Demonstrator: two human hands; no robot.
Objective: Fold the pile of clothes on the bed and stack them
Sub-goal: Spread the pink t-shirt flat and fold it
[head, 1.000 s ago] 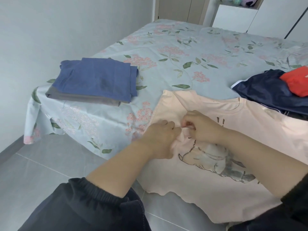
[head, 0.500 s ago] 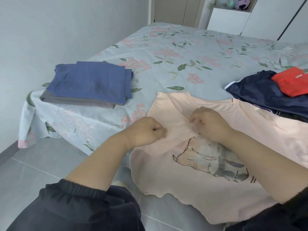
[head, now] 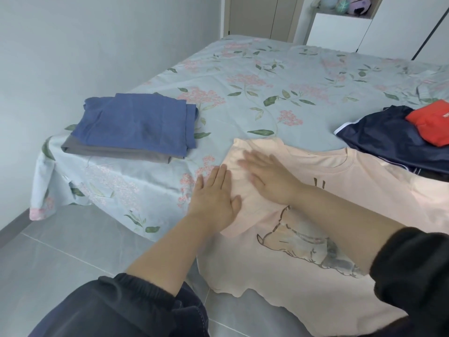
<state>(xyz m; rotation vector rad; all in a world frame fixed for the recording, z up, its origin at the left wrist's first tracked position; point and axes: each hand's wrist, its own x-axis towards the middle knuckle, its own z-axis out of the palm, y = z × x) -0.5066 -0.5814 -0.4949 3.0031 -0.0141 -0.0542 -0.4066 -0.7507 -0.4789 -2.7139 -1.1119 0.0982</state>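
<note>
A peach T-shirt [head: 303, 271] with an animal print lies face up on the bed's near edge, its hem hanging over the side. Its left sleeve is folded in over the chest. My left hand [head: 213, 198] presses flat on that folded sleeve with straight fingers. My right hand [head: 269, 176] lies flat just to the right of it, fingers spread and blurred, on the same fold. A folded blue garment [head: 138, 122] rests on a folded grey one [head: 116, 152] at the bed's left corner. A dark navy garment [head: 388, 137] with a red piece [head: 430, 122] on it lies at the right.
The bed [head: 267, 81] has a pale floral sheet that drapes over the near corner. A grey tiled floor [head: 60, 251] runs below it, with a wall close on the left. White cabinets [head: 340, 30] stand beyond the bed's far end.
Both hands have let go of the pinched sleeve and opened flat. The sleeve now lies folded over the chest, and the hands have slid apart across it.
</note>
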